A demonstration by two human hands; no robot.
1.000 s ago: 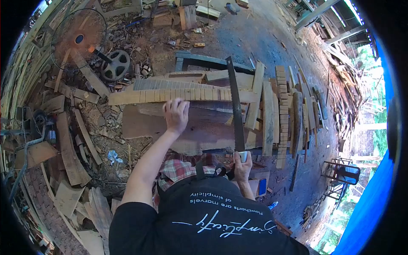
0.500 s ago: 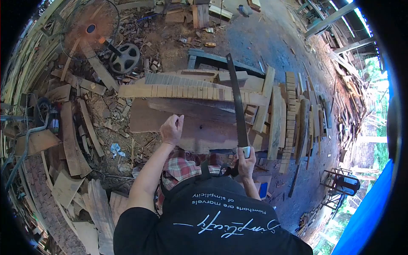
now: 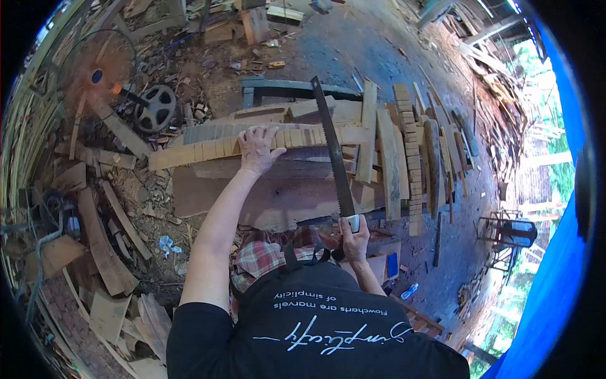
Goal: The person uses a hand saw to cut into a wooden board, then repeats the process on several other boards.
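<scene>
My right hand (image 3: pixel 355 240) is closed round the light-coloured handle of a handsaw (image 3: pixel 332 145). The long toothed blade points away from me, passing over or against a kerfed wooden board (image 3: pixel 208 150); whether it touches cannot be told. My left hand (image 3: pixel 257 150) lies with fingers spread on that board, which has a row of cuts across its face. Beneath and nearer to me is a wide brown plank (image 3: pixel 252 196). Behind the kerfed board lies a greyish slotted strip (image 3: pixel 211 134).
Several boards, one of them slotted (image 3: pixel 408 158), lie side by side to the right. A fan (image 3: pixel 96 76) and a spoked wheel (image 3: pixel 156 108) are at the upper left. Scrap wood (image 3: pixel 104 234) covers the left ground. A chair (image 3: pixel 514 232) stands far right.
My left hand has moved forward from above the wide plank and now rests on the kerfed board. My right hand still holds the handsaw. The whole view has shifted.
</scene>
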